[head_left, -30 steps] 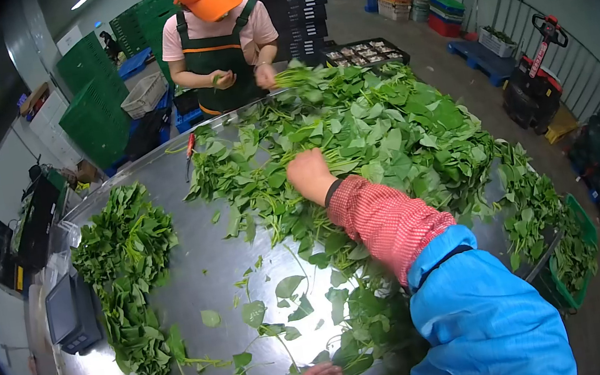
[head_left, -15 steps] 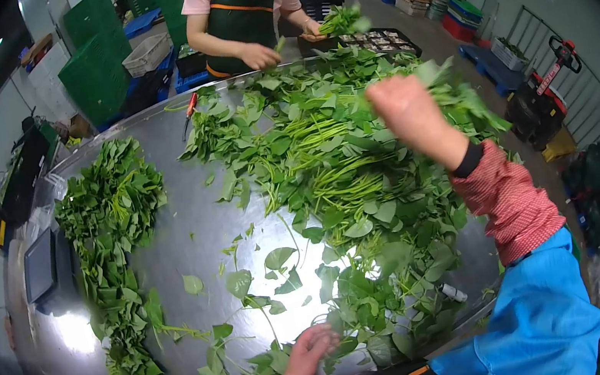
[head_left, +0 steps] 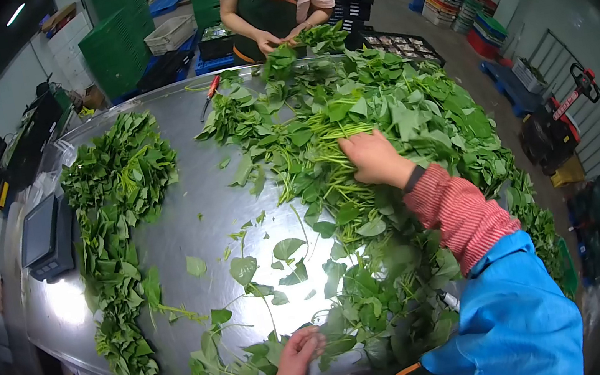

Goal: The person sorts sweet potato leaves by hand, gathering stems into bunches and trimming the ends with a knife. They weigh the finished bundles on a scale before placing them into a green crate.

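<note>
My right hand [head_left: 375, 157] reaches onto the big pile of leafy greens [head_left: 413, 112], its fingers closed at the pale green stems [head_left: 339, 135]. Near the table's front edge my left hand [head_left: 300, 354] has its fingers curled together beside loose leaves; whether anything small is between them is hidden. Scattered single leaves [head_left: 244, 269] lie on the shiny metal table [head_left: 186, 204] between the hands and a long row of greens [head_left: 114, 269] on the left.
Across the table a co-worker [head_left: 280, 4] holds greens in both hands. Red-handled scissors [head_left: 213, 86] lie near the far edge. A dark scale [head_left: 47, 237] stands at the left, a black tray [head_left: 403, 46] at the back. A white marker-like object [head_left: 449, 299] lies near my right sleeve.
My right hand has come down and left from above the pile onto the stems. The co-worker's hands have come together. The view has shifted slightly.
</note>
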Available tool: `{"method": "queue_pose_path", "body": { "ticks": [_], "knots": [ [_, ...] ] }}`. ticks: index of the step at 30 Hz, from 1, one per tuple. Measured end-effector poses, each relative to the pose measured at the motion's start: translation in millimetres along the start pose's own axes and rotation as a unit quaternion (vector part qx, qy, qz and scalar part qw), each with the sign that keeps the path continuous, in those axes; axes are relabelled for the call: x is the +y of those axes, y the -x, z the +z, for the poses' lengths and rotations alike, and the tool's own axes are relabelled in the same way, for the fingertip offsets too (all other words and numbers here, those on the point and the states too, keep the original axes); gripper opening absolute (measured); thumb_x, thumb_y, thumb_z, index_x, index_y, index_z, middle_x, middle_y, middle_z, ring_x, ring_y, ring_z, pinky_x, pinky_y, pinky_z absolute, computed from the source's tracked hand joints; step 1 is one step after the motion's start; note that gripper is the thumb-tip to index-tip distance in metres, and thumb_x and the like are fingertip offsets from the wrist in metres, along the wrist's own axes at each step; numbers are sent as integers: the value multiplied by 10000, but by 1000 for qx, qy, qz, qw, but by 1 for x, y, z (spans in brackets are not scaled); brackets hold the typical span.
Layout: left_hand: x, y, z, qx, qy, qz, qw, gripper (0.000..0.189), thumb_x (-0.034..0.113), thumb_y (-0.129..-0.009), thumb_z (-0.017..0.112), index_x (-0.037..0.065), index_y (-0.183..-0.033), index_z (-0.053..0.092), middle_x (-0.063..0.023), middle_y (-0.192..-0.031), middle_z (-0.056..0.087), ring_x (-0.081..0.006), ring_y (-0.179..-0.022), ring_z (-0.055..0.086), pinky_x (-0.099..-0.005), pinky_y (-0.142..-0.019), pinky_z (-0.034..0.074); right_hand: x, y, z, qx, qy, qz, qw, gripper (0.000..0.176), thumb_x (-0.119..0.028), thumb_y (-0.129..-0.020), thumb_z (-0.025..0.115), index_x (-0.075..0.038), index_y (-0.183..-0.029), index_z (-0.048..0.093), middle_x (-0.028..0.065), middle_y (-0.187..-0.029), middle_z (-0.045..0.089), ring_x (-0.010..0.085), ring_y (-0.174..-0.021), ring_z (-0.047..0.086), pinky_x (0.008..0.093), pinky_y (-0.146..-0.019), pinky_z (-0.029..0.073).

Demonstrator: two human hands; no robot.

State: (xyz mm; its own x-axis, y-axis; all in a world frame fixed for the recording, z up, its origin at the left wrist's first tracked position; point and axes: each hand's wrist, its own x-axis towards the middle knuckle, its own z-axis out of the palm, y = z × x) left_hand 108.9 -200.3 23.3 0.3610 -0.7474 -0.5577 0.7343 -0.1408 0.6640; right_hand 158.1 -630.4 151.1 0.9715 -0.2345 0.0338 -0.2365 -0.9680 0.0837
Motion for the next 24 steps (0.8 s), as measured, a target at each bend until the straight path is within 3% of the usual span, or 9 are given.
{"method": "queue_pose_path", "body": {
  "ticks": [2, 4, 6, 9, 14, 16, 19, 23, 24],
  "knots": [
    [-3, -6, 2, -11, 10, -6, 1000, 259, 119, -946, 550, 32, -1190, 541, -72, -1029, 637, -151, -946, 606, -278, -817, 482, 9, 19, -15, 0, -23, 3, 1000, 471, -158, -659, 660, -55, -1106, 555, 126, -970, 616, 318, -989, 576, 465, -813, 423],
    [-3, -11, 3, -15, -7, -8, 1000, 247, 116, -947, 546, 31, -1179, 546, -66, -1016, 639, -144, -934, 604, -275, -809, 482, 29, 35, -29, 79, -84, 9, 993, 479, -205, -655, 673, -60, -1102, 577, 124, -1018, 613, 323, -998, 572, 449, -821, 432],
    [0, -15, 5, -22, -25, -11, 999, 249, 127, -947, 552, 34, -1178, 548, -66, -1018, 639, -145, -932, 605, -278, -811, 486, 61, 47, -38, 88, -202, 22, 975, 626, -223, -659, 675, -23, -1233, 523, 178, -1154, 581, 344, -1082, 544, 416, -923, 435],
    [4, -20, 12, -29, -47, -21, 998, 264, 157, -946, 566, 50, -1186, 549, -65, -1032, 640, -149, -942, 610, -285, -823, 495, 87, 59, -49, 66, -314, 51, 946, 635, -222, -665, 677, -6, -1240, 513, 208, -1200, 543, 330, -1109, 528, 404, -951, 423],
    [2, -31, 26, -38, -69, -40, 996, 254, 171, -947, 567, 79, -1183, 562, -50, -1030, 648, -132, -950, 617, -279, -824, 504, 44, 48, -64, -14, -46, 3, 999, 580, -202, -651, 708, -91, -1200, 556, 128, -1139, 514, 307, -1137, 478, 455, -984, 370],
    [-3, -34, 26, -47, -66, -35, 996, 254, 170, -949, 563, 76, -1184, 562, -50, -1029, 649, -132, -947, 619, -277, -823, 506, 31, 29, -51, 22, 56, -71, 996, 600, -216, -627, 727, -106, -1190, 554, 125, -1130, 514, 297, -1146, 481, 498, -1007, 357],
    [-2, -35, 26, -29, -62, -38, 997, 255, 165, -949, 561, 75, -1187, 561, -50, -1030, 650, -135, -945, 622, -277, -821, 508, 15, -15, -46, -15, 120, -64, 991, 693, -281, -595, 777, -114, -1219, 527, 128, -1151, 512, 291, -1178, 475, 530, -1035, 334],
    [-2, -30, 19, 26, -30, -34, 999, 260, 153, -946, 564, 55, -1186, 556, -74, -1040, 642, -155, -941, 626, -282, -806, 510, 20, -71, -30, -155, 114, -8, 981, 1061, -474, -556, 827, -145, -1432, 326, 159, -1326, 455, 309, -1282, 416, 515, -1064, 311],
    [-2, -29, 17, 39, -20, -31, 999, 262, 152, -945, 565, 50, -1186, 554, -79, -1043, 641, -160, -941, 627, -283, -804, 510, 23, -75, -24, -170, 89, 8, 981, 1066, -484, -560, 824, -144, -1436, 320, 160, -1324, 457, 310, -1275, 423, 508, -1056, 318]
  ]
}}
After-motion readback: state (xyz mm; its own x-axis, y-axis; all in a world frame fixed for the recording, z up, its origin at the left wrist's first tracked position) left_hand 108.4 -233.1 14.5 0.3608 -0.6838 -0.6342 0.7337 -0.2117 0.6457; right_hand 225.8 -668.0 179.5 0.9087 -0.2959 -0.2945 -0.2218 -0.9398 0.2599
